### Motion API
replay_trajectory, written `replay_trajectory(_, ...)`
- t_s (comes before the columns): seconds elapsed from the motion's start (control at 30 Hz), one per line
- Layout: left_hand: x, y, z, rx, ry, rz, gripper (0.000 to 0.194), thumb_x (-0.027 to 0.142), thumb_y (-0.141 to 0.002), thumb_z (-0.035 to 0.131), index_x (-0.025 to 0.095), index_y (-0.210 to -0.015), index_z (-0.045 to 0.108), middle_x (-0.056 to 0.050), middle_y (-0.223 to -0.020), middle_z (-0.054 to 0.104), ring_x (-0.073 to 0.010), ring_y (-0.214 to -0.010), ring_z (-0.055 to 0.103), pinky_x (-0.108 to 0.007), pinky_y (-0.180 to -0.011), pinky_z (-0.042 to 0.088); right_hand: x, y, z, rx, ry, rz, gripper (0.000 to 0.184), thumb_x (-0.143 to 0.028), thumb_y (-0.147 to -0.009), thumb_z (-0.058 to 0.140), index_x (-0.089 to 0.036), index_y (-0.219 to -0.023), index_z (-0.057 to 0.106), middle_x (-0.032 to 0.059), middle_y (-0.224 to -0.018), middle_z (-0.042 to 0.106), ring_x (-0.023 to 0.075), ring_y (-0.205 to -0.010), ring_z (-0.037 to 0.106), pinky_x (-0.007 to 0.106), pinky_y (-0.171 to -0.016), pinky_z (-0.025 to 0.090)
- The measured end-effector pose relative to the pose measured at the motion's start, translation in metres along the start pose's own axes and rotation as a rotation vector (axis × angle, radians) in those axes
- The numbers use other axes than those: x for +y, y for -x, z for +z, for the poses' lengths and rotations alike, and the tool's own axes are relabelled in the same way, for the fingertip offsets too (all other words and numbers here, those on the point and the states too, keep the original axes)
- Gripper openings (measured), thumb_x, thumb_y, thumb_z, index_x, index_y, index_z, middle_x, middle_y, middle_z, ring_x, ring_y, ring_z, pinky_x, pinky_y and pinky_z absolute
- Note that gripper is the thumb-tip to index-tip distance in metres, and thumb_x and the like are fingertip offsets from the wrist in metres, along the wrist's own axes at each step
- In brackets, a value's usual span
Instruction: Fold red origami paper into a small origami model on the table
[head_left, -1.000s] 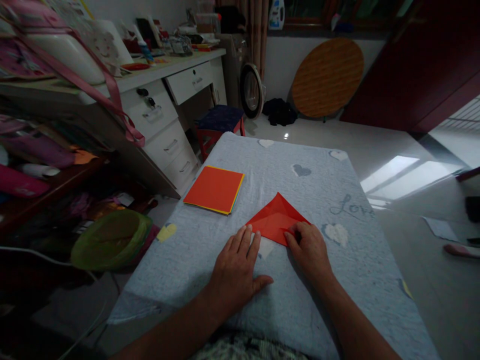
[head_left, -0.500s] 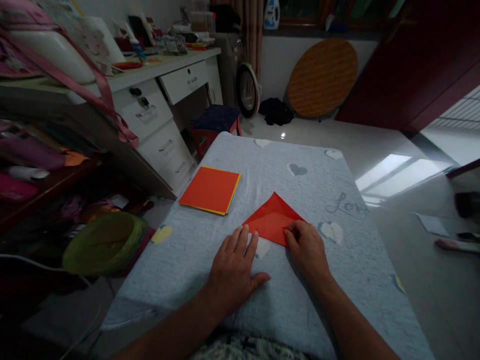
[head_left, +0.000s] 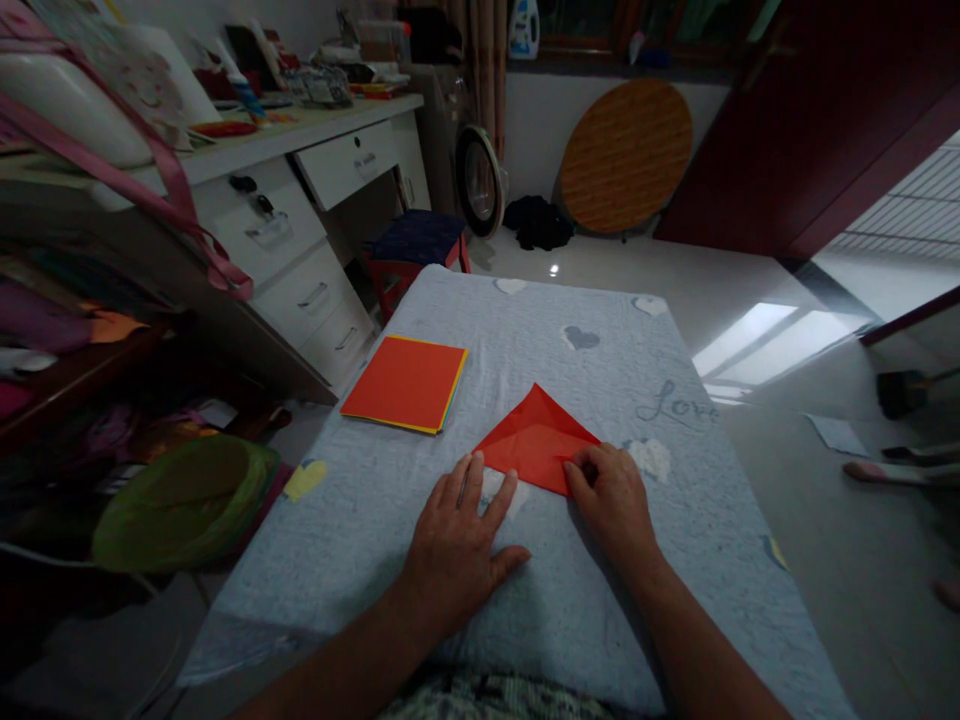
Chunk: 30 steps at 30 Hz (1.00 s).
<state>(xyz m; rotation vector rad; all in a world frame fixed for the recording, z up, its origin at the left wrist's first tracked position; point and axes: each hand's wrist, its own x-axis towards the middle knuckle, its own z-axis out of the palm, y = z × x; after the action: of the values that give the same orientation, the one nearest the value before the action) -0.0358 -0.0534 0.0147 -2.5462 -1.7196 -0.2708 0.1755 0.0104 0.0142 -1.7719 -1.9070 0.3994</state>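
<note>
A red sheet of paper (head_left: 534, 435), folded into a triangle with its peak pointing away from me, lies on the cloth-covered table (head_left: 600, 560). My left hand (head_left: 457, 545) rests flat with fingers spread, its fingertips touching the paper's lower left edge. At the right corner, the thumb and fingers of my right hand (head_left: 611, 495) pinch the paper. Farther left sits a square stack of coloured paper (head_left: 405, 382), red on top with yellow and other edges showing beneath.
A red stool with a dark seat (head_left: 416, 240) stands beyond the table. White desk drawers (head_left: 277, 230) are at left, above a green-covered round bin (head_left: 184, 500). A round wooden board (head_left: 628, 155) leans on the far wall, near an open washing machine door (head_left: 480, 180).
The whole view has shifted slightly, so things appear a little farther left. Both hands stay at the red paper; my left fingertips have moved slightly along its lower edge.
</note>
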Motion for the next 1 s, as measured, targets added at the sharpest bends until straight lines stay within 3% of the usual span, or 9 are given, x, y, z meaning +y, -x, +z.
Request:
replay_trajectory(0.33,0.000,0.000,0.000,0.005,-0.031,0.012,0.075,0.065,-0.083,0.061,0.023,-0.144,0.049,-0.020,-0.145,0.050,-0.0403,-0.134,0.046,-0.056,-0.106,0.039,-0.003,-0.003,0.000,-0.001,0.017,0.034,0.019,-0.024,-0.085,0.056,-0.021,-0.066,0.056,0.0051,-0.072,0.061,0.0222,-0.073,0.051,0.034,-0.069,0.035)
replay_trajectory(0.47,-0.002,-0.002,0.004,-0.010,0.009,0.127,0.068,0.056,-0.093,0.050,0.013,-0.146,0.043,-0.018,-0.150,0.047,-0.0330,-0.140,0.041,-0.053,-0.116,0.030,-0.003,-0.003,0.001,0.000,0.040,0.040,0.019,-0.024,-0.084,0.055,-0.021,-0.065,0.056,0.0057,-0.072,0.062,0.0223,-0.072,0.051,0.033,-0.068,0.035)
replay_trajectory(0.57,-0.003,-0.003,0.007,-0.034,0.069,0.164,0.066,0.052,-0.097,0.045,0.009,-0.147,0.040,-0.018,-0.151,0.046,-0.0294,-0.141,0.041,-0.048,-0.116,0.033,-0.002,-0.004,0.003,0.010,0.050,0.043,0.019,-0.024,-0.084,0.055,-0.021,-0.065,0.057,0.0056,-0.072,0.062,0.0220,-0.072,0.051,0.034,-0.069,0.035)
replay_trajectory(1.0,-0.004,-0.004,0.010,-0.027,0.058,0.133,0.079,0.066,-0.091,0.047,0.009,-0.145,0.044,-0.018,-0.145,0.052,-0.0319,-0.135,0.047,-0.047,-0.113,0.038,-0.007,-0.004,0.003,0.019,0.087,0.062,0.018,-0.023,-0.083,0.055,-0.021,-0.065,0.054,0.0059,-0.072,0.062,0.0223,-0.072,0.050,0.034,-0.069,0.034)
